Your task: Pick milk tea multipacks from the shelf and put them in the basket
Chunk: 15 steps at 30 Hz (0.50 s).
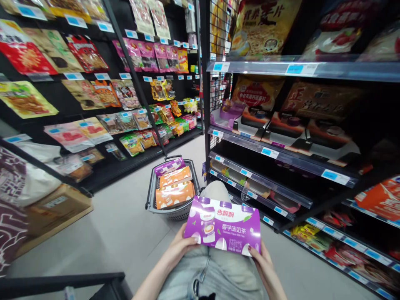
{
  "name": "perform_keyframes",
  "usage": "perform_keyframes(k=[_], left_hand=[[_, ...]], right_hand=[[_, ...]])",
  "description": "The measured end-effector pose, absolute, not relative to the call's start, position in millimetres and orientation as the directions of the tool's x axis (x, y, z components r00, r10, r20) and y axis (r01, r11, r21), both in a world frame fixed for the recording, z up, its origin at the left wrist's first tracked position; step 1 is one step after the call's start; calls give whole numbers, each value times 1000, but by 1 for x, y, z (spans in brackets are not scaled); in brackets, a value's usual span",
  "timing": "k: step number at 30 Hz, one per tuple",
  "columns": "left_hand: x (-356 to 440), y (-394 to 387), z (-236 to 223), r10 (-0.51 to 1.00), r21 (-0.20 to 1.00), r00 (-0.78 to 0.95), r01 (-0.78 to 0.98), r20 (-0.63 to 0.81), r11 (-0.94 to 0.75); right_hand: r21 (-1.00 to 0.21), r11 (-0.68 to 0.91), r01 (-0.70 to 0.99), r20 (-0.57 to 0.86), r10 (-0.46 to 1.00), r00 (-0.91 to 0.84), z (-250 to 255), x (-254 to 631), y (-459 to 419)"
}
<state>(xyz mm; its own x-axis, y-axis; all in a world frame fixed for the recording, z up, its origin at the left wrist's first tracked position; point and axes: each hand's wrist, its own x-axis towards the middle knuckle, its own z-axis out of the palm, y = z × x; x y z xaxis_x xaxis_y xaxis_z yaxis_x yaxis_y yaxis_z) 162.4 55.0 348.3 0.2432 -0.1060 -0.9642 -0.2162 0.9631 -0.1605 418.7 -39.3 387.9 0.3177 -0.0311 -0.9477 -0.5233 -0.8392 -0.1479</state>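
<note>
Both my hands grip a purple and white carton of milk tea [223,225], held flat over my lap with its printed face toward me. My left hand [183,246] has its left end, thumb on the front and fingers hidden behind. At the lower right corner, my right hand [261,260] pinches the card with the thumb in front. Just beyond the carton stands a grey shopping basket [150,204] on the floor. Inside it lie two orange cartons [175,195] and a purple carton [168,166] at the far end.
A shelf rack [243,143] with open display boxes [287,127] and cereal bags [265,29] rises close on my right. Hanging snack bags [84,54] line the left wall. A cardboard box [56,212] sits on the floor at left, near a black frame [62,283].
</note>
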Motion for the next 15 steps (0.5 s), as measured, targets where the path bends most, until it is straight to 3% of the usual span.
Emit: perform_keyframes(k=[6, 9, 11, 15], left_hand=[[168, 44, 336, 78, 79, 34, 4, -996, 997], [166, 41, 335, 147, 147, 15, 29, -989, 989], [164, 43, 339, 130, 127, 52, -45, -990, 991], [162, 50, 347, -41, -90, 213, -227, -976, 970]], right_hand=[[-181, -874, -452, -924, -6, 381, 387, 416, -43], [-201, -893, -403, -920, 30, 391, 386, 414, -43], [-191, -893, -408, -928, 28, 373, 385, 414, -43], [-179, -878, -443, -936, 13, 351, 384, 415, -44]])
